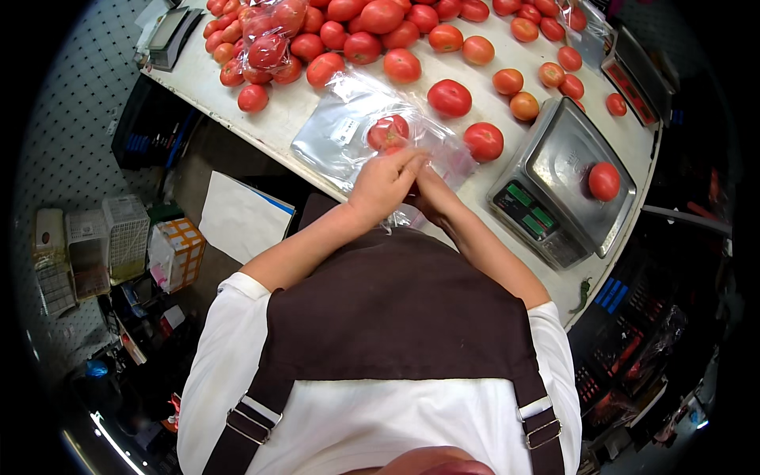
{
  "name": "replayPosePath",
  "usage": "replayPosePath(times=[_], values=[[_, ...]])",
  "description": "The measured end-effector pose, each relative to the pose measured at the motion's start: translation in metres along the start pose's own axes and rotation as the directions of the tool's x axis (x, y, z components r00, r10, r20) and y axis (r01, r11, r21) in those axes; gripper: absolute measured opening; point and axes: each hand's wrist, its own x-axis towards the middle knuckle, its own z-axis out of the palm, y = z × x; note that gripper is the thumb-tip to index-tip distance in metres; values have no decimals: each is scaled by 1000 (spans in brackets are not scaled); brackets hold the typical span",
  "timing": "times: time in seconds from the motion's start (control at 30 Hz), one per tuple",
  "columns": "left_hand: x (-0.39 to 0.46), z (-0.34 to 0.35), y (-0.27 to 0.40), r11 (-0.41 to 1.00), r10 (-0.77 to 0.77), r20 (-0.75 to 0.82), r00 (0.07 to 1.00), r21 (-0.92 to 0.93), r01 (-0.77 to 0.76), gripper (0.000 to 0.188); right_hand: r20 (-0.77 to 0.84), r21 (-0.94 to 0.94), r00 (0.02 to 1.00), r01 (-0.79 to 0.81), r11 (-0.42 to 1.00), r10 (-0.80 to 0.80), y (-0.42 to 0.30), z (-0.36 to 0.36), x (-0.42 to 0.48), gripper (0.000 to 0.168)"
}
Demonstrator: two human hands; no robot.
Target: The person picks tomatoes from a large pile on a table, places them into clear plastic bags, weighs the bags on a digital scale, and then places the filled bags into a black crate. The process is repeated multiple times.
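Note:
My left hand (383, 181) and my right hand (432, 193) meet at the near edge of the white table, their fingers gathered on a clear plastic bag. Part of this bag hangs below them, close to my brown apron. A tomato (388, 132) shows through clear film just beyond my fingers, and another is partly hidden there. Flat clear bags (323, 142) with a small white label lie under and to the left of it. Two loose tomatoes, one (483, 142) nearer and one (449, 98) farther, rest right of the bags. What my fingers pinch is partly hidden.
A digital scale (564, 178) with a tomato (604, 181) on its pan stands at the right. Many tomatoes (363, 47) cover the far side, beside a filled clear bag (267, 50). A second scale (632, 77) is at far right. A green chili (584, 294) lies near the right edge.

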Motion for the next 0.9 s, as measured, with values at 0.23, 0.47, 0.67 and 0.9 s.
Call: replayPosePath(times=[0.23, 0.47, 0.67, 0.9], values=[[14, -17, -15, 980, -9, -144, 990, -197, -19, 31, 9, -798, 959, 178, 576, -283, -11, -2, -16, 39], [13, -37, -14, 928, -249, -147, 957, -318, 192, 32, -173, -969, 157, -206, 139, -972, -96, -150, -147, 34], [14, -30, -3, 949, -181, -146, 973, -285, 134, 30, -354, -789, 234, -594, 155, -905, -96, -270, -195, 78], [13, -28, 2, 954, -134, -175, 975, -289, 79, 28, -596, -262, 560, 543, 798, -576, -88, -174, -162, 50]])
